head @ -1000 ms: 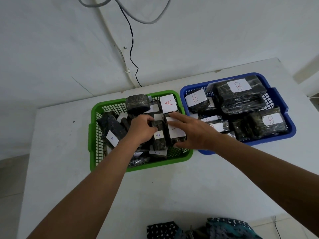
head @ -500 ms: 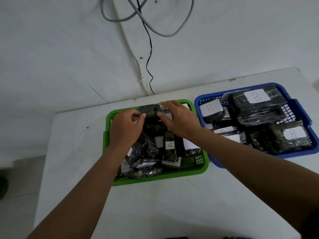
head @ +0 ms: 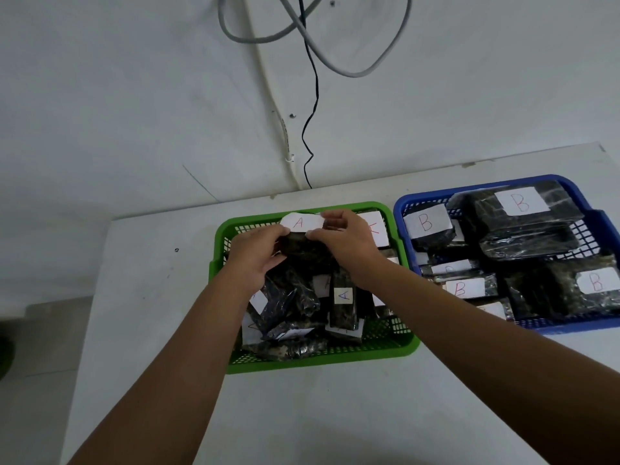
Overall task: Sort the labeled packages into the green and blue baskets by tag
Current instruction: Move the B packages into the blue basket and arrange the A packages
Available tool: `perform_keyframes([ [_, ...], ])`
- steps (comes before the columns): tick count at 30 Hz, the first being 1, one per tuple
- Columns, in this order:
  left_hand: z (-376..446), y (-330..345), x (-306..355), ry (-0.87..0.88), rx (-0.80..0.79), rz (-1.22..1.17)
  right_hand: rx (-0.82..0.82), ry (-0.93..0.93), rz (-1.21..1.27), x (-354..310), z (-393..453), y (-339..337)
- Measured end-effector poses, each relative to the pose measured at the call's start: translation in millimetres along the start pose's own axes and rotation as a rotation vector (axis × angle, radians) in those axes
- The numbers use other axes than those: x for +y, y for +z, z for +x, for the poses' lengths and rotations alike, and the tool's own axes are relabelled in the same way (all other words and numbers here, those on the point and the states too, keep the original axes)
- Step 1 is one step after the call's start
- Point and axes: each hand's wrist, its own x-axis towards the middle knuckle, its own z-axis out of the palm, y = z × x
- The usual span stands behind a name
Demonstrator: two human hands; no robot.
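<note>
1. We saw both hands over the green basket (head: 407,347), which sat mid-bench against the blue basket (head: 401,209) on its right.
2. The left hand (head: 256,255) and right hand (head: 345,241) together pinched a dark package (head: 303,250) with a white "A" tag (head: 300,223), near the green basket's far edge.
3. "B" packages (head: 523,209) filled the blue basket.

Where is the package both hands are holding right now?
In the head view, the dark package with an A tag is held by the left hand and right hand over the far side of the green basket, left of the blue basket.
</note>
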Motion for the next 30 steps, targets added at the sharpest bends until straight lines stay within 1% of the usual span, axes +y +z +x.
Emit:
perform_keyframes([
  [2,-3.3,-2.7,-3.2,0.011,-0.078,-0.013,-0.015,-0.006,0.041,-0.6,0.2,-8.6],
  [5,-6.4,-2.2,-5.2,0.064,-0.213,-0.018,-0.082,0.025,-0.03,-10.1,6.4,-23.0],
  [7,-9.1,0.8,-2.2,0.108,-0.26,-0.019,-0.14,0.025,-0.047,-18.1,13.0,-30.4],
  [8,-10.8,2.5,-0.1,0.145,-0.256,0.0,-0.145,-0.011,-0.087,-22.6,16.0,-33.8],
  [9,-11.8,3.3,1.9,0.209,-0.217,0.061,-0.137,-0.064,-0.162,-26.5,19.8,-37.2],
  [10,-12.1,2.0,3.4,0.306,-0.134,0.184,-0.125,-0.133,-0.27,-29.5,24.4,-40.0],
  [12,-9.1,-7.9,3.1,0.54,0.095,0.481,-0.125,-0.258,-0.521,-32.7,32.5,-43.5],
  [13,-5.0,-16.6,1.6,0.64,0.186,0.594,-0.149,-0.293,-0.626,-32.7,34.6,-43.6],
  [15,4.5,-36.3,-4.5,0.772,0.284,0.733,-0.191,-0.341,-0.759,-29.6,36.8,-40.9],
  [16,10.6,-46.3,-9.5,0.795,0.307,0.781,-0.191,-0.369,-0.803,-28.0,36.2,-38.5],
  [17,14.6,-55.3,-14.1,0.792,0.323,0.825,-0.177,-0.405,-0.836,-26.3,35.2,-35.8],
  [19,19.0,-69.7,-22.3,0.733,0.346,0.854,-0.129,-0.488,-0.9,-22.3,32.8,-30.8],
  [23,19.4,-79.3,-34.5,0.581,0.334,0.766,-0.032,-0.599,-1.011,-16.8,24.5,-23.5],
  [25,18.9,-80.8,-37.3,0.525,0.31,0.723,0.022,-0.741,-1.065,-15.8,10.6,-15.7],
  [27,17.9,-82.4,-37.7,0.504,0.315,0.668,0.004,-0.912,-1.082,-11.2,-8.0,-3.7],
  [28,19.4,-83.6,-38.0,0.506,0.327,0.646,-0.032,-0.936,-1.079,-6.5,-17.5,3.1],
  [29,21.7,-85.0,-38.5,0.512,0.333,0.634,-0.075,-0.897,-1.075,-0.8,-25.8,9.6],
  [30,23.4,-86.7,-39.8,0.518,0.329,0.629,-0.108,-0.806,-1.07,5.8,-30.7,15.8],
])
